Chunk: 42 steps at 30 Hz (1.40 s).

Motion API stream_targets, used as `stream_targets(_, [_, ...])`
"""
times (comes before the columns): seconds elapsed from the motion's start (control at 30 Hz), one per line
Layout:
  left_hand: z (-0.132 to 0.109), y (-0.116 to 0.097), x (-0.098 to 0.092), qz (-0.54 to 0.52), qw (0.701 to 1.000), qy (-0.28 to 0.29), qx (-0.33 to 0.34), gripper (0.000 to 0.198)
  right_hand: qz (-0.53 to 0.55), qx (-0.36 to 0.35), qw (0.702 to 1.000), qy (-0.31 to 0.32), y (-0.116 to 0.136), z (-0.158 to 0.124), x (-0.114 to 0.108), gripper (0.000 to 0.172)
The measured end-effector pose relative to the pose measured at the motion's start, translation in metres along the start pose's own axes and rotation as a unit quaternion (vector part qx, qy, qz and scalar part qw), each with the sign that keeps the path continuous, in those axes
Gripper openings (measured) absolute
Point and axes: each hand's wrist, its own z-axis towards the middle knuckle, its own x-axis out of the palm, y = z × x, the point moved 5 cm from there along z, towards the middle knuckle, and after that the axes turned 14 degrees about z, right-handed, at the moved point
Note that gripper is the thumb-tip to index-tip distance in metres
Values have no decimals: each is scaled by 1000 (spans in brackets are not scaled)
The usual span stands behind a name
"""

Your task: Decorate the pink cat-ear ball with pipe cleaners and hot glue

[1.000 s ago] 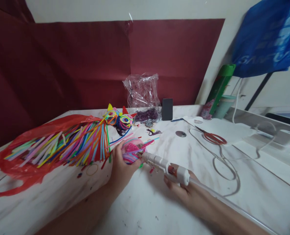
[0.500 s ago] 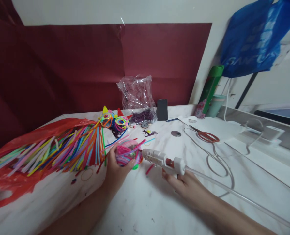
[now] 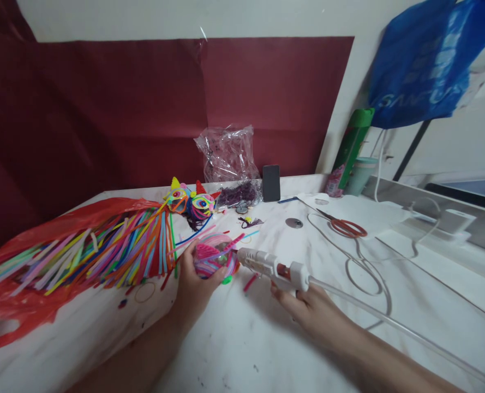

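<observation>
My left hand (image 3: 199, 281) is closed around a ball wrapped in pink, purple and blue pipe cleaners (image 3: 209, 266), just above the table. In my right hand (image 3: 303, 305) is a white hot glue gun (image 3: 262, 262), fingers wrapped round its handle. A long clear glue stick (image 3: 360, 303) runs out of the gun's back end. The nozzle points left and meets or nearly meets the ball's right side; whether it touches I cannot tell. Behind the ball sit two decorated balls with pointed ears, one mostly orange and yellow (image 3: 178, 201), the other dark blue (image 3: 202, 206).
Many coloured pipe cleaners (image 3: 115, 251) lie on a red plastic bag (image 3: 25, 311) at left. Orange-handled scissors (image 3: 348, 228) and a looped white cord (image 3: 348, 267) are at right. A black phone (image 3: 271, 184) leans at the back beside a clear plastic bag (image 3: 229, 155).
Both hands, the ball and the glue gun keep almost the same positions. Only a very slight shift of the camera view shows.
</observation>
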Motion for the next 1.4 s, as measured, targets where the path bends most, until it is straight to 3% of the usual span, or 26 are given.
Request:
stream_targets(0.2, [1, 4, 2, -12, 1000, -11, 13, 79, -6, -17, 1000, 10, 6, 0, 0, 30])
stream_targets(0.37, [1, 5, 2, -2, 999, -26, 24, 78, -14, 16, 1000, 4, 5, -1, 0, 29])
stream_targets(0.57, [-2, 0, 2, 29, 999, -32, 29, 82, 33, -52, 997, 49, 20, -5, 8, 23])
stream_targets(0.83, [-5, -2, 5, 62, 991, -56, 105, 75, 78, -49, 994, 56, 20, -8, 16, 14])
stream_targets(1.4, [-7, -5, 5, 72, 989, -56, 113, 76, 94, -19, 994, 55, 18, -7, 17, 15])
